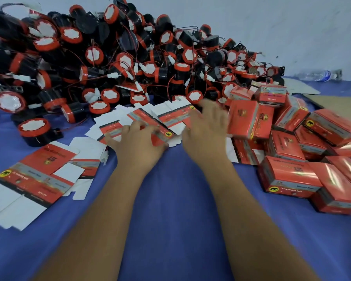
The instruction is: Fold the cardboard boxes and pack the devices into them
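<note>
Red "ST" flat carton (150, 126) under pinching left hand (138, 138); right hand (206, 126) blurred, fingers spread, empty.

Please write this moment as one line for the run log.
left hand: on flat boxes | right hand: open, blurred, above them | devices: piled behind | folded boxes: right

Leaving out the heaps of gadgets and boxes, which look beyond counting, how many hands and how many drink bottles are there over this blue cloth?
Hands: 2 (left hand, right hand)
Water bottle: 1, lying at the far right
Total: 3
</note>
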Motion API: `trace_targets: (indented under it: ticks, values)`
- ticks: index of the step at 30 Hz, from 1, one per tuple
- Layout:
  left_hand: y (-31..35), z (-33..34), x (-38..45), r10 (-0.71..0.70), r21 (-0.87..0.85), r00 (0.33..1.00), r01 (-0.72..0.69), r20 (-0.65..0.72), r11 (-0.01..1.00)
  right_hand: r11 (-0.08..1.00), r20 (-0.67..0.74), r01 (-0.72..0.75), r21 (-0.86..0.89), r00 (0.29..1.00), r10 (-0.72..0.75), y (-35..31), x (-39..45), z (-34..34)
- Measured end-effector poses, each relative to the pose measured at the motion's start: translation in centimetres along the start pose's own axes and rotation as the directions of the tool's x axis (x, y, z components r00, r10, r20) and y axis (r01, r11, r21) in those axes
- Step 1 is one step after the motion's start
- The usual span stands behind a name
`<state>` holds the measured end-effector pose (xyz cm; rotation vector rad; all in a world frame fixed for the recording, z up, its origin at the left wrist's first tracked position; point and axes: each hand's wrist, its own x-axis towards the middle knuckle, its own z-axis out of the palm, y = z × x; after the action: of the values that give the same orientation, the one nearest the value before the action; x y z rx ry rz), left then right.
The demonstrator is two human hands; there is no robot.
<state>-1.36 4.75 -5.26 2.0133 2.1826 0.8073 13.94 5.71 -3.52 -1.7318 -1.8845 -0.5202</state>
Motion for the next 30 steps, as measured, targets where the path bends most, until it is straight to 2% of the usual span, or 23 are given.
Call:
trace_targets:
  ticks: [2, 5, 8, 11, 15, 18, 22, 24, 25, 27, 28, 30]
  values:
    - [0.1, -0.1, 0.0, -0.010, 0.005, 0.999, 0.010, -0.041, 1.000, 0.964, 0.190, 0.122, 0.237, 0.967, -0.169, -2.3, -0.5, 1.0]
    - [0.1, -0.5, 0.1, -0.011, 0.004, 0.996, 0.011, -0.087, 1.000, 0.915, 0.314, 0.081, 0.395, 0.924, -0.218, -3.3, -0.8, 1.8]
    - [0.1, -0.9, -0.1, -0.028, -0.105, 0.987, 0.011, -0.161, 0.994, 0.956, 0.326, -0.035, 0.293, 0.943, -0.066, -1.4, -0.6, 1.7]
    - [-0.3, -1.4, 0.0, -0.008, -0.247, 0.965, -0.059, -0.263, 0.967, 0.970, 0.363, -0.147, 0.191, 0.929, 0.070, 0.6, -0.3, 1.6]
    - [-0.2, -1.6, 0.2, 0.036, -0.322, 0.950, -0.141, -0.311, 0.936, 0.950, 0.219, -0.014, 0.310, 0.974, -0.057, -0.3, -0.4, 1.2]
    - [0.4, -1.5, -0.1, 0.033, -0.430, 0.934, -0.195, -0.357, 0.881, 0.895, 0.147, 0.106, 0.433, 0.972, -0.186, -1.6, -0.6, 1.0]
    - [1.2, -1.4, -0.6, 0.027, -0.661, 0.903, -0.335, -0.430, 0.672, 0.851, 0.149, 0.157, 0.501, 0.953, -0.263, -2.1, -0.6, 1.0]
    - [1.7, -1.4, -1.1, 0.050, -0.679, 0.872, -0.413, -0.487, 0.607, 0.871, 0.129, 0.160, 0.464, 0.961, -0.246, -1.8, -0.5, 1.0]
    - [1.9, -1.4, -1.2, 0.048, -0.654, 0.845, -0.447, -0.533, 0.610, 0.872, 0.099, 0.149, 0.466, 0.971, -0.218, -1.6, -0.4, 0.9]
    - [1.7, -1.4, -0.9, -0.027, -0.645, 0.810, -0.446, -0.586, 0.620, 0.799, 0.020, 0.070, 0.597, 0.995, -0.103, -1.4, -0.5, 0.6]
    - [1.5, -1.6, -0.7, -0.107, -0.701, 0.826, -0.393, -0.554, 0.595, 0.708, -0.007, 0.016, 0.706, 1.000, -0.015, -1.4, -0.5, 0.3]
    - [0.9, -2.1, -0.3, -0.243, -0.865, 0.903, -0.217, -0.354, 0.452, 0.467, 0.017, -0.095, 0.879, 0.986, 0.169, -1.7, -0.5, -0.4]
